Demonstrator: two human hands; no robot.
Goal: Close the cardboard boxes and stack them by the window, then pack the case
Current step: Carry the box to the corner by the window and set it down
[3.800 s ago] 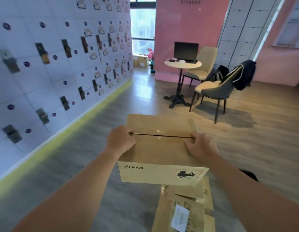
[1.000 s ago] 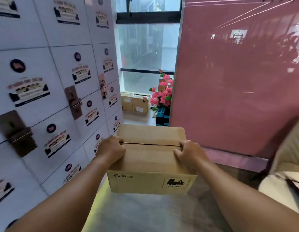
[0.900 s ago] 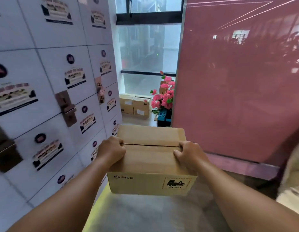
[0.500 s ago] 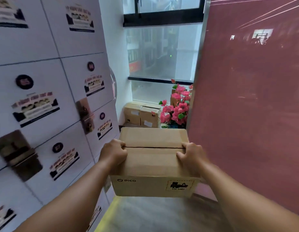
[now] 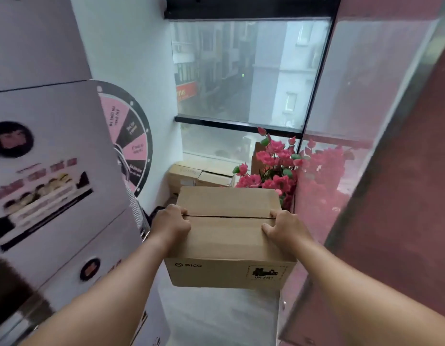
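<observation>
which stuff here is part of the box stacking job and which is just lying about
Part of the job:
- closed brown cardboard box, held by left hand and right hand
- brown cardboard boxes by the window

Just there:
- pink artificial flowers
- pink-and-black prize wheel

We see a narrow floor [image 5: 216, 318] lane between lockers [image 5: 54, 221] and pink wall [image 5: 391, 221]; ahead, stacked boxes [image 5: 199, 174] and flowers [image 5: 273, 168] block the window [image 5: 241, 71].
</observation>
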